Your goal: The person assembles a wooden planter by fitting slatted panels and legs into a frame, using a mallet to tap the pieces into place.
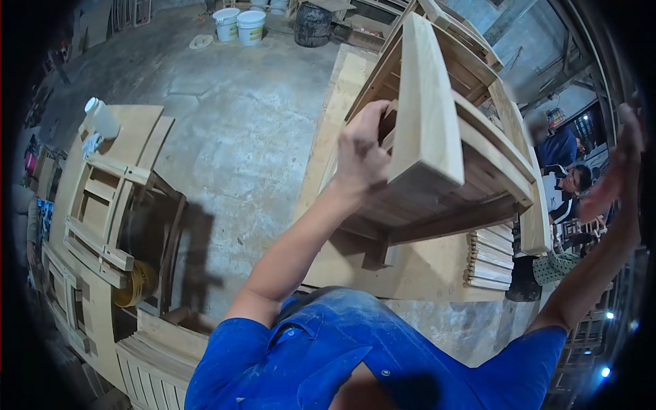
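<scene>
My left hand (365, 147) is wrapped around a thick, pale post of a wooden furniture frame (425, 102). Its fingertips are hidden behind the wood. The frame is tilted, with curved rails (502, 147) and a panelled inside, and it stands on a plywood-topped surface (424, 270). Off to the right, my right hand (618, 164) is raised with its fingers stretched out. It touches nothing and is a little blurred.
Stacked wooden slats (490, 258) lie under the frame's right side. At left, a table (145, 130) carries a white bottle (102, 117) and small frames (102, 205). A yellow bucket (139, 283) is below. Co-workers (567, 181) are at far right; buckets (251, 27) stand behind.
</scene>
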The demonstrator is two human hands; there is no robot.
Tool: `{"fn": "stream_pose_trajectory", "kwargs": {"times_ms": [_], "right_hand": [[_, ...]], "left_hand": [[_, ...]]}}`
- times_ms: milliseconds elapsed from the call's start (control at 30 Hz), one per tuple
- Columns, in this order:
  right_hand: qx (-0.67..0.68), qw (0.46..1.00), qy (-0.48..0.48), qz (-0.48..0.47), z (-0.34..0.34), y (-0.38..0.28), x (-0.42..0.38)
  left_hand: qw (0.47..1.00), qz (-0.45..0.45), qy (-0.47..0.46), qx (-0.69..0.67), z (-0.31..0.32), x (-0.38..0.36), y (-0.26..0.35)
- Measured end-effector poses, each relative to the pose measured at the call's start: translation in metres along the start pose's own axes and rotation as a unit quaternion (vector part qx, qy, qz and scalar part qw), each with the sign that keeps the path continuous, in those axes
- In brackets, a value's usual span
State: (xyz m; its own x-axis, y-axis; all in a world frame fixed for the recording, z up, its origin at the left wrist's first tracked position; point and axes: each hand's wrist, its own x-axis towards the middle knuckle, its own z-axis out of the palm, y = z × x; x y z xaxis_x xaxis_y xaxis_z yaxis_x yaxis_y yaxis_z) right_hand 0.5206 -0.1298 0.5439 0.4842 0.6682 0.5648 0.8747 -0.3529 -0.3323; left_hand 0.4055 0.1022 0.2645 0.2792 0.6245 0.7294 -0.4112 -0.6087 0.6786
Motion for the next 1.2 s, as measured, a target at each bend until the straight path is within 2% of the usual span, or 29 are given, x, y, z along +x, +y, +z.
{"fn": "stream_pose_trajectory", "kwargs": {"times_ms": [67, 100, 133, 167, 233, 267, 300, 333, 367, 400, 433, 467, 533, 567, 600, 633, 667, 700, 733, 767, 800, 867, 933, 1000, 1033, 1067, 1100, 1133, 1200], "right_hand": [[-0.107, 0.983, -0.146, -0.038, 0.041, -0.015, -0.032], [-0.116, 0.964, -0.235, -0.048, 0.057, -0.022, -0.045], [-0.095, 0.956, -0.275, -0.022, 0.066, -0.029, -0.047], [-0.064, 0.960, -0.271, 0.025, 0.065, -0.037, -0.042], [-0.039, 0.982, -0.160, 0.090, 0.070, -0.051, -0.040], [0.086, 0.986, -0.014, 0.139, 0.080, -0.043, -0.057], [0.083, 0.987, -0.017, 0.138, 0.083, -0.033, -0.061], [-0.067, 0.997, -0.029, 0.028, 0.082, -0.021, -0.064], [-0.212, 0.973, -0.041, -0.083, 0.079, -0.015, -0.068], [-0.180, 0.965, -0.185, -0.048, 0.081, -0.035, -0.079], [-0.136, 0.970, -0.195, -0.051, 0.085, -0.035, -0.076], [-0.112, 0.974, -0.198, -0.002, 0.085, -0.043, -0.077], [-0.076, 0.968, -0.193, 0.140, 0.082, -0.064, -0.082], [-0.090, 0.990, -0.108, 0.004, 0.084, -0.046, -0.109], [0.007, 0.995, -0.086, 0.040, 0.085, -0.035, -0.134], [0.019, 0.995, -0.087, 0.048, 0.085, -0.019, -0.166], [0.031, 0.994, -0.087, 0.055, 0.085, -0.004, -0.199], [-0.015, 0.998, -0.062, -0.005, 0.099, 0.013, -0.228], [-0.064, 0.996, -0.030, -0.062, 0.113, 0.029, -0.258], [-0.056, 0.997, -0.020, -0.042, 0.123, 0.045, -0.282], [-0.048, 0.999, -0.010, -0.022, 0.133, 0.060, -0.307], [-0.138, 0.990, 0.024, 0.002, 0.135, 0.089, -0.342], [-0.118, 0.991, 0.059, -0.011, 0.132, 0.104, -0.343], [-0.206, 0.977, 0.039, 0.039, 0.128, 0.122, -0.342], [-0.210, 0.975, 0.076, 0.021, 0.127, 0.128, -0.328], [-0.212, 0.971, 0.112, 0.006, 0.129, 0.134, -0.308], [-0.204, 0.972, 0.111, 0.040, 0.135, 0.144, -0.295], [-0.143, 0.979, 0.137, 0.046, 0.134, 0.150, -0.291], [-0.088, 0.986, 0.115, 0.077, 0.134, 0.153, -0.303]], "left_hand": [[1.000, -0.016, -0.006, -0.015, -0.001, -0.001, 0.001], [0.999, -0.024, -0.013, -0.024, -0.002, 0.001, 0.001], [0.999, -0.027, -0.011, -0.026, -0.002, 0.001, -0.001], [0.999, -0.018, -0.016, -0.037, 0.000, 0.001, -0.004], [1.000, 0.025, -0.008, -0.016, 0.002, 0.003, -0.005], [1.000, 0.022, -0.003, -0.017, -0.001, 0.002, -0.007], [1.000, 0.015, -0.015, -0.008, -0.003, 0.001, -0.007], [1.000, 0.008, -0.028, -0.001, -0.002, 0.000, -0.007], [0.999, 0.032, -0.012, -0.005, 0.001, 0.000, -0.013], [0.999, 0.032, -0.018, -0.009, 0.000, -0.001, -0.012], [0.999, 0.009, -0.022, -0.037, -0.005, -0.001, -0.010], [0.997, -0.011, -0.035, -0.073, -0.005, 0.000, -0.006], [0.999, 0.041, -0.025, -0.019, -0.006, -0.003, 0.002], [0.997, 0.072, -0.010, -0.004, -0.007, -0.005, 0.005], [0.994, 0.104, 0.023, 0.039, -0.011, -0.017, 0.007], [0.986, 0.133, 0.058, 0.082, -0.016, -0.028, 0.010], [0.979, 0.161, 0.033, 0.117, -0.024, -0.044, 0.021], [0.970, 0.191, 0.010, 0.151, -0.033, -0.060, 0.033], [0.964, 0.239, -0.027, 0.112, -0.030, -0.067, 0.044], [0.954, 0.283, -0.068, 0.073, -0.027, -0.075, 0.054], [0.938, 0.342, -0.063, 0.018, -0.012, -0.086, 0.062], [0.923, 0.352, -0.138, 0.075, 0.018, -0.057, 0.107], [0.913, 0.367, -0.150, 0.096, 0.060, -0.015, 0.122], [0.903, 0.382, -0.101, 0.170, 0.099, 0.015, 0.127], [0.897, 0.388, -0.087, 0.196, 0.113, 0.026, 0.128], [0.886, 0.309, -0.184, 0.294, 0.120, 0.028, 0.128], [0.852, 0.219, -0.278, 0.386, 0.123, 0.025, 0.126], [0.847, 0.217, -0.286, 0.393, 0.126, 0.022, 0.125], [0.852, 0.233, -0.256, 0.392, 0.130, 0.022, 0.123]]}}
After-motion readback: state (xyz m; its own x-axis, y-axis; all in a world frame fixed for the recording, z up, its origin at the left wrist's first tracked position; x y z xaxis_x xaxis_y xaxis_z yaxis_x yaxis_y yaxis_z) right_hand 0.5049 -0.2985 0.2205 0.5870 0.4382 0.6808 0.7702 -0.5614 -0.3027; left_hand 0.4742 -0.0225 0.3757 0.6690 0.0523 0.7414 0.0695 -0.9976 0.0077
